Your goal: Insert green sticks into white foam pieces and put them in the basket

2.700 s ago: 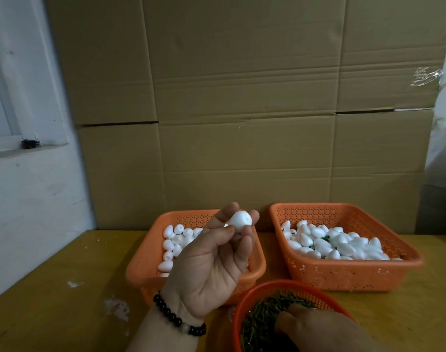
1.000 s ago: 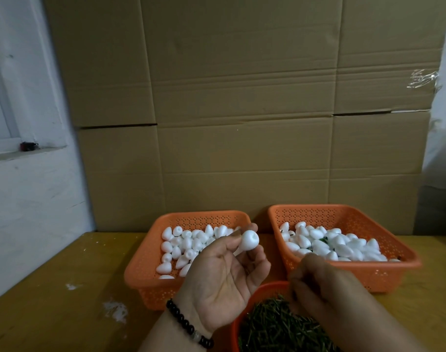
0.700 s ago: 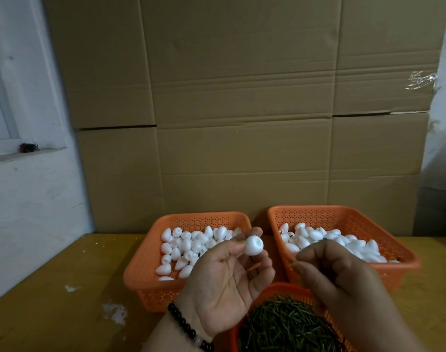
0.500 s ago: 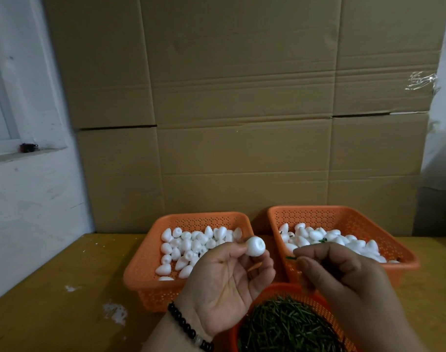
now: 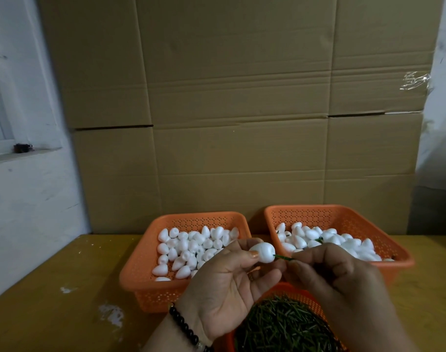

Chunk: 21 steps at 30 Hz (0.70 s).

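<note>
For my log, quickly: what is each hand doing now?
Left hand: pinches a white foam piece.
Right hand: pinches a green stick at the foam.

Both hands (image 5: 280, 283) are meeting over the gap between the two orange baskets, just above the round basket of green sticks (image 5: 283, 323); the left basket (image 5: 140, 275) and right basket (image 5: 344, 217) are standing open-topped, taking a reach from above; cardboard boxes (image 5: 242, 110) are walling off the back; bare table (image 5: 51, 301) is lying open at the left.

Stick bowl (image 5: 297, 295) cut off by bottom edge, half-hidden behind hands
</note>
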Motion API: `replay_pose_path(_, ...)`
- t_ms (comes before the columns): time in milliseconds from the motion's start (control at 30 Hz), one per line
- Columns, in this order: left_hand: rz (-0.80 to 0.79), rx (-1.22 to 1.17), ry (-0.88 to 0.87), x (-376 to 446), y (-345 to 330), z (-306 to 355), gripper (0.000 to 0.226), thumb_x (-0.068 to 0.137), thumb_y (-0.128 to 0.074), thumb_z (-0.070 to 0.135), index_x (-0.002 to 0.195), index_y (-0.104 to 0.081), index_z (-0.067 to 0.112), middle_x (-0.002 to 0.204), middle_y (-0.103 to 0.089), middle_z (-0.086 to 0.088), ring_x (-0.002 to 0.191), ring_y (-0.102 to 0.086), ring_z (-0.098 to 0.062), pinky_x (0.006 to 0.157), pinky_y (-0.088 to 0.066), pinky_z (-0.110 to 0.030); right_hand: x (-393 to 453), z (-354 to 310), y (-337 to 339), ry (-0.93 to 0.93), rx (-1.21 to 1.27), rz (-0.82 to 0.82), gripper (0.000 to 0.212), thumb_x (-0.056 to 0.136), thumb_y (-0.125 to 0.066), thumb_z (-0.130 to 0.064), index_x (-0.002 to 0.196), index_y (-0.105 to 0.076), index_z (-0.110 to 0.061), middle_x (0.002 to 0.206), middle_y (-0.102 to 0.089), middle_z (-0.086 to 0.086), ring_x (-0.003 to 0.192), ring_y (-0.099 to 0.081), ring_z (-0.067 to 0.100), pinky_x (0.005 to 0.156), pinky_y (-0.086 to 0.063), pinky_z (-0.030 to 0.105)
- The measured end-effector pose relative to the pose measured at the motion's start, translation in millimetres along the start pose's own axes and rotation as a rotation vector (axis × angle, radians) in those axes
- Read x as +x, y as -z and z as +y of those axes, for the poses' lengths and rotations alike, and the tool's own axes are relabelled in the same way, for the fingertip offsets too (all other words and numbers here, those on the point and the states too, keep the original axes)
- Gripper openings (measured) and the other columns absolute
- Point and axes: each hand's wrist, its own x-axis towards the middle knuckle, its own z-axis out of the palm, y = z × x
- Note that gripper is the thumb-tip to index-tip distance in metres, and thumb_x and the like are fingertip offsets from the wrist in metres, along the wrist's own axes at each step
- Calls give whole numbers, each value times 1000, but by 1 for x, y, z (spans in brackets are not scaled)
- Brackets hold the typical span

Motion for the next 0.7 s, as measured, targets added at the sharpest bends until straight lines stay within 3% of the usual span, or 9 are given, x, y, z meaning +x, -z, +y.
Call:
replay_pose_path(100,-5,27,-21,0,0,-1,26,69,-62,-8,94,-64,-2,87,-66,-23,79,-69,-34,61,-60,-34,0,1,0,12,-41,6,9,73,-73,-24,76,-70,-32,71,-72,-18,65,-70,1,59,-57,26)
replay_pose_path(233,-9,67,-37,0,0,-3,25,68,-62,-10,92,-66,-2,88,-66,-23,78,-69,-32,60,-60,-33,0,4,0,47,-117,16,33,71,-80,-5,76,-68,-35,68,-71,-21,63,-69,-1,58,-56,22)
replay_pose_path(367,-15,88,-44,0,0,-4,33,64,-66,-9,96,-63,-3,89,-67,-23,77,-70,-30,61,-59,-33,1,3,-1,113,-160,26,39,68,-82,-3,76,-67,-38,72,-69,-27,62,-66,-8,56,-49,6)
replay_pose_path(700,6,130,-73,0,0,-8,30,66,-68,-8,96,-66,-3,91,-69,-22,77,-70,-28,61,-59,-31,1,4,-1,163,-185,34,48,65,-84,0,77,-65,-43,78,-68,-28,61,-64,-10,53,-48,6)
